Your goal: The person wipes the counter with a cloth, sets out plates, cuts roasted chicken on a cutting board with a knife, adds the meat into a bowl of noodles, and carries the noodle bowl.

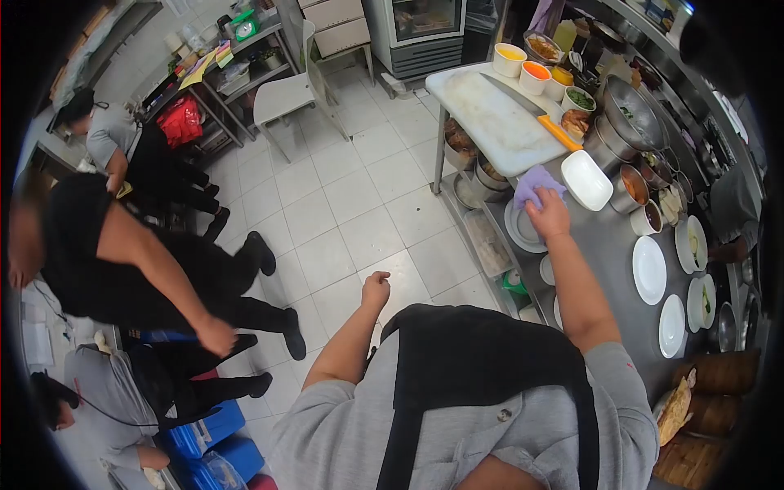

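My right hand [545, 211] grips a crumpled purple cloth [539, 184] at the steel counter's near edge. The cloth lies over part of a stack of white plates [520, 229], beside an empty white rectangular dish [587, 180]. Just beyond is a white cutting board [490, 118] with an orange-handled knife [531, 110] on it. Away from the counter, my left hand [376, 291] hangs above the tiled floor with its fingers curled in and nothing visible in them.
White plates [649, 269] and bowls stand along the steel counter [604, 245]. Sauce tubs [535, 76] and metal bowls [633, 110] line its back. A chair [286, 102] stands ahead. Several people in dark aprons are at left, one [155, 237] close by; blue bins [208, 429] sit near them.
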The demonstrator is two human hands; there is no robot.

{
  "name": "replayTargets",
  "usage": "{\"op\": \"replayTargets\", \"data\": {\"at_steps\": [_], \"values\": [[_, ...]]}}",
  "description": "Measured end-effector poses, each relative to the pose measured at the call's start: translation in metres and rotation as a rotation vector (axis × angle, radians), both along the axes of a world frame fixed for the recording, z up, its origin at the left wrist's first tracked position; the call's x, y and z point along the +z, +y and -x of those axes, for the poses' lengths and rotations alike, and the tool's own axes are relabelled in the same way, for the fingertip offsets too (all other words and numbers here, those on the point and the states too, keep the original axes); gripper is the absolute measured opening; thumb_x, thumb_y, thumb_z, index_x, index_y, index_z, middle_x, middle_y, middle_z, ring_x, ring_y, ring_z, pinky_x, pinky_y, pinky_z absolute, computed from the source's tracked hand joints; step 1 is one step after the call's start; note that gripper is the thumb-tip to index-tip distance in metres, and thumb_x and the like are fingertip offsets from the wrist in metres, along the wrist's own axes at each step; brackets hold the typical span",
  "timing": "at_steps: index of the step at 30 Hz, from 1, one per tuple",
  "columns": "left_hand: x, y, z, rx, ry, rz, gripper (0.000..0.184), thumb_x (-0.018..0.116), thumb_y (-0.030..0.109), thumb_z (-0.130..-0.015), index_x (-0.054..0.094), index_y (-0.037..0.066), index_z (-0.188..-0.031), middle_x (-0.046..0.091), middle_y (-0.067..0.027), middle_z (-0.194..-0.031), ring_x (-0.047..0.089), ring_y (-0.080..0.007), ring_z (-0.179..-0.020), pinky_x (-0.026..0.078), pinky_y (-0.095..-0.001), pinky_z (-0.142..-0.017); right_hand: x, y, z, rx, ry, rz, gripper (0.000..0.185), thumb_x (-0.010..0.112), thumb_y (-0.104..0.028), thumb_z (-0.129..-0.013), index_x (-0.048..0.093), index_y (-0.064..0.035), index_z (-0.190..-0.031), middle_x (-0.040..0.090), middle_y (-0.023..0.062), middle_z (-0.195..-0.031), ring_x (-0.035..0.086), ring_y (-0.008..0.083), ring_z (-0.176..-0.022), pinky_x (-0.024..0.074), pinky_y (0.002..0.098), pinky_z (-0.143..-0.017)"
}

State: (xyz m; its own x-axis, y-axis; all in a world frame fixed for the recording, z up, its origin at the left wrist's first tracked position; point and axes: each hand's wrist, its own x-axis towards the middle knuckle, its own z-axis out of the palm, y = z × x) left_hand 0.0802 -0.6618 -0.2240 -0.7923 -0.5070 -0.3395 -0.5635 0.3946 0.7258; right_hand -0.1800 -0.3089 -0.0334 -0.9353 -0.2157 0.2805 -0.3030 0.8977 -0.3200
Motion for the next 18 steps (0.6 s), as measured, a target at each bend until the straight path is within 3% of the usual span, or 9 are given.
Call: {"op": "replayTargets", "data": {"at_steps": [8, 11, 13, 14, 16, 18], "values": [[-0.021, 0.002, 0.003, -0.055, -0.056, -0.062, 0.027, 0.054, 0.01, -0.081, 0.07, 0.01, -0.102, 0.069, -0.0145, -0.098, 0.065, -0.027, -0.095, 0.05, -0.0358, -0.086, 0.002, 0.029, -0.016, 0.087, -0.012, 0.136, 0.034, 0.063, -0.034, -0.073, 0.066, -0.015, -0.102, 0.062, 0.0122, -0.103, 0.06, 0.035, -0.095, 0.0498, 0.0452, -0.081], [-0.029, -0.002, 0.001, -0.034, -0.123, -0.14, 0.025, 0.056, 0.009, -0.079, 0.07, 0.01, -0.099, 0.069, -0.014, -0.099, 0.065, -0.0263, -0.095, 0.05, -0.0351, -0.086, 0.001, 0.046, -0.023, 0.074, -0.056, 0.214, 0.033, 0.063, -0.031, -0.076, 0.066, -0.0093, -0.1, 0.066, 0.0109, -0.096, 0.063, 0.0294, -0.087, 0.0505, 0.039, -0.077], [-0.026, -0.002, 0.0, -0.034, -0.146, -0.139, 0.025, 0.056, 0.009, -0.079, 0.07, 0.01, -0.099, 0.069, -0.0143, -0.099, 0.065, -0.0265, -0.095, 0.05, -0.0351, -0.086, 0.015, 0.064, -0.025, 0.105, -0.659, 0.724, 0.031, 0.06, -0.028, -0.081, 0.065, -0.0033, -0.098, 0.066, 0.0069, -0.09, 0.061, 0.0188, -0.081, 0.0488, 0.0317, -0.072], [-0.024, -0.004, 0.0, -0.022, -0.165, -0.138, 0.025, 0.057, 0.009, -0.078, 0.07, 0.01, -0.099, 0.069, -0.0146, -0.099, 0.065, -0.0268, -0.095, 0.05, -0.0352, -0.086, 0.021, 0.074, -0.03, 0.096, -0.657, 0.726, 0.031, 0.06, -0.028, -0.081, 0.065, -0.0033, -0.098, 0.066, 0.0069, -0.09, 0.061, 0.0188, -0.081, 0.0488, 0.0317, -0.072], [-0.032, -0.011, -0.001, -0.049, -0.199, -0.116, 0.028, 0.057, 0.009, -0.077, 0.07, 0.011, -0.102, 0.069, -0.0158, -0.1, 0.065, -0.0286, -0.096, 0.05, -0.0364, -0.086, 0.041, 0.094, -0.049, 0.088, -0.596, 1.0, 0.028, 0.06, -0.024, -0.083, 0.064, 0.0003, -0.097, 0.062, 0.0028, -0.086, 0.056, 0.0116, -0.079, 0.0459, 0.0263, -0.071], [-0.029, -0.016, -0.006, -0.06, -0.238, -0.099, 0.029, 0.056, 0.007, -0.077, 0.07, 0.011, -0.103, 0.068, -0.0161, -0.101, 0.064, -0.0293, -0.097, 0.05, -0.0366, -0.087, 0.071, 0.112, -0.071, 0.088, -0.484, 0.906, 0.027, 0.062, -0.022, -0.082, 0.064, -0.0008, -0.098, 0.063, 0.0049, -0.088, 0.058, 0.0149, -0.081, 0.0464, 0.0278, -0.073]]}}
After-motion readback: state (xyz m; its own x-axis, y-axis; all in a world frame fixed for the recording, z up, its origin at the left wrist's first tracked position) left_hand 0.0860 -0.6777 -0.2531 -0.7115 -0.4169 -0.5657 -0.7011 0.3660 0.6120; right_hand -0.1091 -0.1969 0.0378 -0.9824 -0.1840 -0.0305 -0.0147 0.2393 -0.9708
